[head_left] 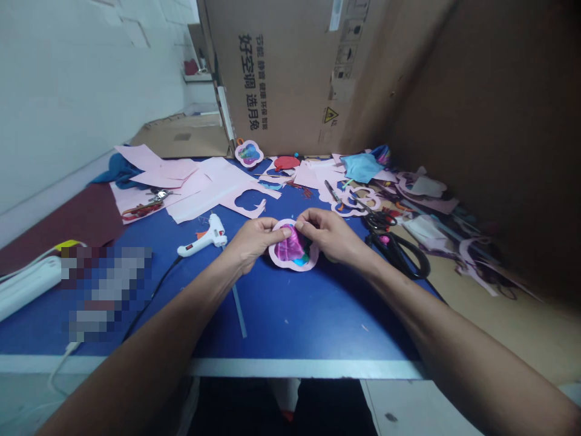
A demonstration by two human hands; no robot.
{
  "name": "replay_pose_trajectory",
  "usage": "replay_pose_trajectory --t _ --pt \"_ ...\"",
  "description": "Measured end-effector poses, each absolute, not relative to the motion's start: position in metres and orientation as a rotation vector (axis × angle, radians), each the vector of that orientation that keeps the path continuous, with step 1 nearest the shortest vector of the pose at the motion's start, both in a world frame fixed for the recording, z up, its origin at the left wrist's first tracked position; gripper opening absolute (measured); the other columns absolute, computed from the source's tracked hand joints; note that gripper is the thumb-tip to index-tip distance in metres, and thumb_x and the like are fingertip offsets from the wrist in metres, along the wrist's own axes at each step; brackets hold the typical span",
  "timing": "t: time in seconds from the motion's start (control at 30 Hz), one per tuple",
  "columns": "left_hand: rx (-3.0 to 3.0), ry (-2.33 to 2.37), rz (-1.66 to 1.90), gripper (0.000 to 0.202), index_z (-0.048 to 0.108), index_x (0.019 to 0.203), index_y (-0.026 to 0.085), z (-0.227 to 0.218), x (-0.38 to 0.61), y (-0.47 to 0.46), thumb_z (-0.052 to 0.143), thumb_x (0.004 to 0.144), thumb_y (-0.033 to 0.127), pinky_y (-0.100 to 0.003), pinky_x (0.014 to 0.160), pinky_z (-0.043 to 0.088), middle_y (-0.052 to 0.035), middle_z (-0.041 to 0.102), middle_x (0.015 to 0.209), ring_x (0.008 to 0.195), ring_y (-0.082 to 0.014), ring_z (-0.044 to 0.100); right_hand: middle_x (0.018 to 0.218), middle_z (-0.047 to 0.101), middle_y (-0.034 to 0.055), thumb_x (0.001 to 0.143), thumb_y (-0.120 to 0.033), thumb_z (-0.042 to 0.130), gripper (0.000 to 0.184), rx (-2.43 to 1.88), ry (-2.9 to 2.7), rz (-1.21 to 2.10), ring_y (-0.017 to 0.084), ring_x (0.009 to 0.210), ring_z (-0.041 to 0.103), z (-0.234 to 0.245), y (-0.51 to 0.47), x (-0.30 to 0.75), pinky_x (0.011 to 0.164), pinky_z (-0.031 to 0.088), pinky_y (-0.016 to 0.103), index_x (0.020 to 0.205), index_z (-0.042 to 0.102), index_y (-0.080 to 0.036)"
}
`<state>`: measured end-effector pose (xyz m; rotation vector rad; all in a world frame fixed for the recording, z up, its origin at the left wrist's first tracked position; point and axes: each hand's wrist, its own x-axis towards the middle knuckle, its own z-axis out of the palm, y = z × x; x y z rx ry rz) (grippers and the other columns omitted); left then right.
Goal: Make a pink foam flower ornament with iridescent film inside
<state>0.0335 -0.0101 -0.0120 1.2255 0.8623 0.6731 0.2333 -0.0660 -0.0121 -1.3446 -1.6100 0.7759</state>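
Between both hands, above the blue table [290, 321], is a flower-shaped pink paper frame [280, 264] with shiny purple, blue and green fabric [290, 247] in its middle. My left hand [255, 241] pinches its upper left rim between thumb and fingers. Thumb and forefinger of my right hand [327, 235] close on the upper right rim. Just left of my left hand lies a white glue gun [206, 237], its nozzle towards the hand. Beyond my right hand are black-handled scissors [379, 219].
A similar finished-looking flower piece [249, 154] leans against the cardboard box [290, 79]. Pink paper sheets [222, 181] and cut-outs spread along the back. A large black-handled tool [408, 257] lies at right. A blurred-out item [109, 290] and a white power strip [31, 284] are at left.
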Motion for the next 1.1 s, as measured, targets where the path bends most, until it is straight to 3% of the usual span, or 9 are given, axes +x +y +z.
replay_pose_trajectory --t 0.17,0.33,0.67,0.97,1.1 --pt "1.276 0.834 0.744 0.041 0.074 0.076 0.017 -0.012 0.034 -0.009 0.096 0.066 0.051 -0.024 0.056 0.041 0.0000 0.067 0.069 0.058 -0.0106 0.054 0.079 0.066 0.0004 0.100 -0.044 0.061 0.026 -1.295 -1.670 0.779 0.017 0.070 0.057 -0.009 -0.070 0.232 0.066 0.044 0.029 0.088 0.064 -0.021" --pt "1.374 0.823 0.810 0.038 0.077 0.081 0.018 -0.010 0.034 -0.009 0.096 0.065 0.047 -0.025 0.056 0.041 0.0004 0.066 0.069 0.059 -0.0116 0.053 0.084 0.070 0.0025 0.103 -0.036 0.057 0.020 -1.360 -1.759 0.532 0.019 0.075 0.060 -0.006 -0.073 0.228 0.070 0.042 0.031 0.094 0.065 -0.021" --pt "1.549 0.859 0.851 0.019 0.078 0.078 0.020 -0.001 0.031 -0.014 0.083 0.079 0.038 -0.026 0.055 0.043 0.0009 0.062 0.063 0.058 -0.0135 0.053 0.096 0.072 0.0072 0.107 -0.030 0.054 0.015 -1.286 -1.905 0.273 0.021 0.084 0.064 -0.007 -0.077 0.225 0.078 0.045 0.033 0.099 0.063 -0.023" --pt "1.595 0.801 0.912 0.022 0.076 0.075 0.018 -0.007 0.030 -0.013 0.081 0.080 0.038 -0.025 0.057 0.043 -0.0002 0.066 0.068 0.061 -0.0129 0.054 0.089 0.072 0.0040 0.107 -0.031 0.057 0.018 -1.275 -1.816 0.422 0.019 0.080 0.064 -0.005 -0.077 0.221 0.076 0.046 0.032 0.096 0.067 -0.021" --pt "1.564 0.812 0.954 0.022 0.078 0.076 0.017 -0.010 0.030 -0.009 0.083 0.078 0.039 -0.024 0.058 0.043 0.0008 0.065 0.067 0.061 -0.0123 0.054 0.094 0.074 0.0026 0.103 -0.037 0.065 0.017 -1.243 -1.720 0.593 0.018 0.081 0.065 -0.006 -0.074 0.224 0.074 0.047 0.030 0.105 0.071 -0.021"
